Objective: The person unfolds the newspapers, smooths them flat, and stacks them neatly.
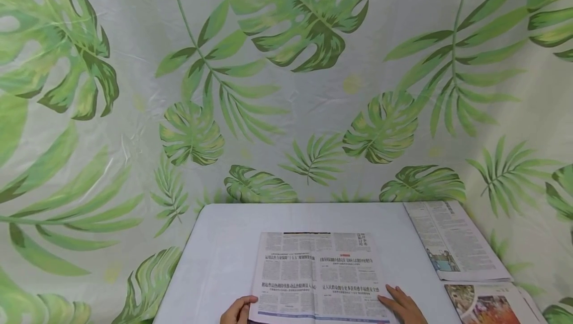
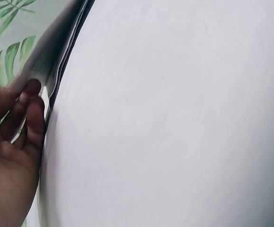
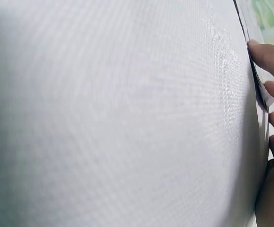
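Observation:
An open newspaper point(image 1: 291, 269), printed in columns of text with a vertical crease down its middle, lies on the white table. My left hand point(image 1: 239, 310) is at its lower left edge. In the left wrist view, the thumb and curled fingers of that hand point(image 2: 18, 127) pinch the lifted edge of the paper point(image 2: 49, 54). At the lower right edge, my right hand point(image 1: 403, 305) touches the newspaper with its fingers stretched out. The right wrist view shows those fingers point(image 3: 270, 59) along the paper's thin edge, with a small corner turned up.
A folded newspaper point(image 1: 456, 244) lies at the table's right side. Nearer me is another printed paper point(image 1: 488, 306) with a colourful picture. The white table point(image 1: 210, 244) backs onto a leaf-patterned curtain point(image 1: 313, 100).

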The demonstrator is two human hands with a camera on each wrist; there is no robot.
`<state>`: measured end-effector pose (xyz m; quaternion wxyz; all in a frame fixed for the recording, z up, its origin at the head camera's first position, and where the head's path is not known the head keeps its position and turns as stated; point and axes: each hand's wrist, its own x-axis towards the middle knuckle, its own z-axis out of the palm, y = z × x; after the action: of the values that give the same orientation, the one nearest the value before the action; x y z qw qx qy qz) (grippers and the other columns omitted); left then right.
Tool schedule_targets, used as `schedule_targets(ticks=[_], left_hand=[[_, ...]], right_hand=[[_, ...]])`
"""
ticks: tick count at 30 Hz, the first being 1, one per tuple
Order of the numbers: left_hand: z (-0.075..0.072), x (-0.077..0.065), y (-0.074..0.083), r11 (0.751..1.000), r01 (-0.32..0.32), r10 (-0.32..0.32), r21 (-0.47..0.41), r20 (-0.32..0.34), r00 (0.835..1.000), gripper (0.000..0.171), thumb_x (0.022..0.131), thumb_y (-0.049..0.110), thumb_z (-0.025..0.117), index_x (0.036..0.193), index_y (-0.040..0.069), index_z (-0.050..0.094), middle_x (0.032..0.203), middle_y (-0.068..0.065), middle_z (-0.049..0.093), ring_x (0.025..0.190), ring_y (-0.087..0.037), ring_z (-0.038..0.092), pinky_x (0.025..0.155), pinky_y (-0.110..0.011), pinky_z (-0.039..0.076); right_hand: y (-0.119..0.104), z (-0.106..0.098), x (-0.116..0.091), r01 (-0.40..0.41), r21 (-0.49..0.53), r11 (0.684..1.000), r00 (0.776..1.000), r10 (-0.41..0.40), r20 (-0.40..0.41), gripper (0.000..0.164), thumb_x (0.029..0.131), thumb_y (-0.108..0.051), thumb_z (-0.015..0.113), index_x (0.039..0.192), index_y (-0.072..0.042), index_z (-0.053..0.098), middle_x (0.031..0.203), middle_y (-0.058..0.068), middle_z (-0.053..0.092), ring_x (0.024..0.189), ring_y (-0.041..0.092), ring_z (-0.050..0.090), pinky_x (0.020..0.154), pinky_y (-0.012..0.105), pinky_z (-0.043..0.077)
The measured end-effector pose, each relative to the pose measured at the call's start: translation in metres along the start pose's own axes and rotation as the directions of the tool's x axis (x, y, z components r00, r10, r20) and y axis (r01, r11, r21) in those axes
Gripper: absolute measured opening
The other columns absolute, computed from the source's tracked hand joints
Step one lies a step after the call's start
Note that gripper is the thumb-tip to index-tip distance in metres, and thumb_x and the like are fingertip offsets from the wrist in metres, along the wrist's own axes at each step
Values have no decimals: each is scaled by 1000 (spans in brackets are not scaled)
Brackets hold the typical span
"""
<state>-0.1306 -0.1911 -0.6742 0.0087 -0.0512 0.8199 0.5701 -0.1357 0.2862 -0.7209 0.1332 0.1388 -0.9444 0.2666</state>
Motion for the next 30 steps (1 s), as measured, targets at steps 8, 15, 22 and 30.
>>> schedule_targets(ticks=[8, 15, 22, 30], left_hand=[[-21, 10, -5, 980, -188, 168, 70, 225, 960, 36, 99, -3, 53, 133, 0, 62, 111, -13, 63, 76, 0, 59, 62, -22, 54], [-27, 30, 3, 894, -313, 220, 320, 295, 930, 31, 95, 11, 70, 126, 18, 72, 133, -14, 58, 103, -20, 59, 70, -21, 52], [-28, 36, 8, 856, -342, 211, 387, 342, 916, 21, 91, 7, 73, 101, 25, 78, 130, -10, 60, 109, -27, 58, 73, -23, 52], [-26, 39, 9, 829, -365, 232, 423, 332, 914, 15, 89, 19, 79, 96, 32, 76, 129, -4, 60, 111, -26, 58, 78, -25, 51]], right_hand=[[3, 1, -2, 10, 7, 1000, 1000, -10, 5, 62, 73, -50, 87, 127, -24, 70, 142, 14, 60, 141, -28, -8, 108, -2, -10], [-2, 2, -3, -20, 12, 1000, 1000, 20, -22, 57, 77, -49, 86, 125, -21, 72, 142, 12, 62, 140, -29, -6, 107, -2, -10], [-2, 5, -3, -7, -7, 1000, 999, 7, -41, 58, 75, -49, 87, 124, -21, 73, 139, 12, 63, 140, -28, -5, 108, -2, -9], [-4, 2, -3, -50, 7, 999, 999, 51, -18, 58, 78, -53, 84, 124, -20, 73, 143, 10, 61, 140, -29, -7, 107, -2, -11]])
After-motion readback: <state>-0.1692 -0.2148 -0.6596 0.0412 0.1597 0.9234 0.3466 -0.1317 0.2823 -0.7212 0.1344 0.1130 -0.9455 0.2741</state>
